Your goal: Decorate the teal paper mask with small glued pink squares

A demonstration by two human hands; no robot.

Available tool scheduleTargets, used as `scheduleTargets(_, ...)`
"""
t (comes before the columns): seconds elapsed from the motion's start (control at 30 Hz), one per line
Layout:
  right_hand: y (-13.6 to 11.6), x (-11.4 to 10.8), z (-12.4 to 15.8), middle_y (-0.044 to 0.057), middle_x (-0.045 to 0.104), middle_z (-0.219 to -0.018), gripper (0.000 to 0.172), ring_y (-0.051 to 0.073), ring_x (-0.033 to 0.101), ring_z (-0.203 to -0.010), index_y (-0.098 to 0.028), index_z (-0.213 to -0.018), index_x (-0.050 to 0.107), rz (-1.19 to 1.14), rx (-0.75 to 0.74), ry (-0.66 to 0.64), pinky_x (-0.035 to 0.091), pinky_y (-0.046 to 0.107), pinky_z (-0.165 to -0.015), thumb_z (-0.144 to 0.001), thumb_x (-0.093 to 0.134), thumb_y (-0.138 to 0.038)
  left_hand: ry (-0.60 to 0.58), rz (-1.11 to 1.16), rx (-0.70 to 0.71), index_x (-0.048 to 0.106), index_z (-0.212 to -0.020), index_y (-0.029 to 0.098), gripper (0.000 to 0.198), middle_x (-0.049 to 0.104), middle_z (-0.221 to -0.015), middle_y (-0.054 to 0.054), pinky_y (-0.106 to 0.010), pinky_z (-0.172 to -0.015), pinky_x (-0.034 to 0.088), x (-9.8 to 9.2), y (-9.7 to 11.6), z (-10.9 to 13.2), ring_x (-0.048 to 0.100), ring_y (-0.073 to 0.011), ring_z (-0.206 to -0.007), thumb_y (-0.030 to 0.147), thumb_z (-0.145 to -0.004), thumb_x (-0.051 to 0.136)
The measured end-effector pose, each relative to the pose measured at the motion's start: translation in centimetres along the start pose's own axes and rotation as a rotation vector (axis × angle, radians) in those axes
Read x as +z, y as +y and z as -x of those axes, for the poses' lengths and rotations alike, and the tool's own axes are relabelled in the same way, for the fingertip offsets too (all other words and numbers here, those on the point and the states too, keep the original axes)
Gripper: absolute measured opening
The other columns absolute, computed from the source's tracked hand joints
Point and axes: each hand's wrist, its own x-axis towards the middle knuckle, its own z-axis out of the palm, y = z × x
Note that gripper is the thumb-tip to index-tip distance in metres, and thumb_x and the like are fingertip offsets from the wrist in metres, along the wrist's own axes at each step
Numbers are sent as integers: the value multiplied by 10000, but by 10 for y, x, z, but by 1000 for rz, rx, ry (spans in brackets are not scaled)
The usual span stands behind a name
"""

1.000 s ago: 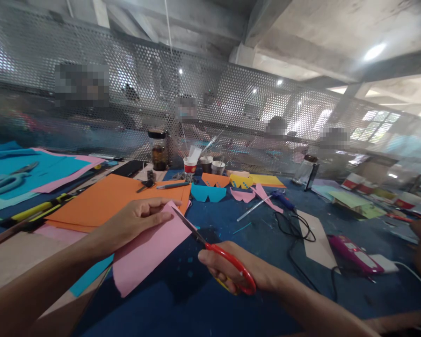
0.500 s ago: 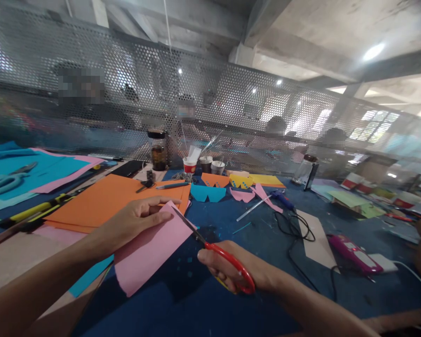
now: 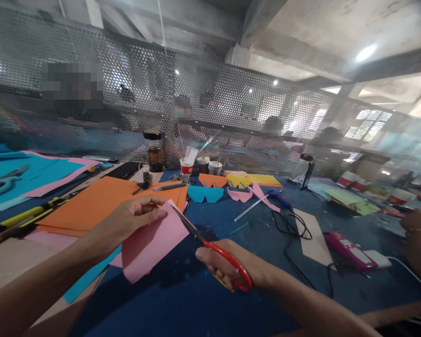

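My left hand (image 3: 131,219) pinches the top edge of a folded pink paper sheet (image 3: 152,243), holding it above the blue table (image 3: 196,304). Red-handled scissors (image 3: 217,252) are gripped in my right hand (image 3: 231,269), fingers through the loops. Their blades point up and left and touch the pink sheet's right edge near its top corner. An orange paper stack (image 3: 101,203) lies just behind my left hand.
Cyan and pink sheets with teal scissors (image 3: 0,185) lie far left, a yellow utility knife (image 3: 24,216) beside them. Cut paper shapes (image 3: 206,193), cups (image 3: 186,165) and a jar (image 3: 155,150) stand at the back. A black cable (image 3: 294,229), a pink glue gun (image 3: 347,247) and another person's hand (image 3: 419,238) are right.
The pink sheet has turned and drawn slightly closer in my left hand, so less of it hangs down. The view shifted a little left; the scissors stay at its edge.
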Motion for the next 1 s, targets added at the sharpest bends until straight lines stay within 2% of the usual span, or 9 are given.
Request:
scheduleTargets(0.07,-1,0,0,-72,444,-484,566,49,446,-399,-172,-652,470,-2,-1,2,341,146,-393,-995,452,-622,2,28,-42,582,-1221,237,531,725,-901,-25,-286,-649,447,2,3,2,649,-203,-771,520,-804,750)
scheduleTargets(0.17,-1,0,0,-77,439,-489,559,46,439,-392,-171,-667,479,-11,-4,2,338,140,-383,-994,453,-623,18,16,-60,564,-1285,239,594,737,-896,-25,-279,-625,453,3,7,5,661,-201,-747,515,-796,758)
scheduleTargets(0.47,-1,1,-1,-78,436,-507,545,52,446,-400,-181,-687,459,-35,36,-25,356,150,-392,-988,448,-636,40,49,-23,638,-1218,209,497,760,-918,-41,-277,-635,477,6,12,9,668,-195,-748,439,-797,769)
scheduleTargets(0.77,1,2,-3,-83,441,-529,510,45,434,-404,-178,-724,475,-28,38,-34,356,157,-432,-1009,433,-599,22,-1,-9,609,-1324,214,619,734,-877,-24,-259,-612,442,4,9,9,626,-166,-714,482,-788,765)
scheduleTargets(1.0,3,4,-4,-72,457,-567,507,47,455,-428,-174,-739,484,-23,37,-28,368,158,-441,-1014,430,-596,19,-15,15,631,-1287,215,565,705,-885,-26,-271,-632,452,5,9,9,625,-183,-745,465,-795,756)
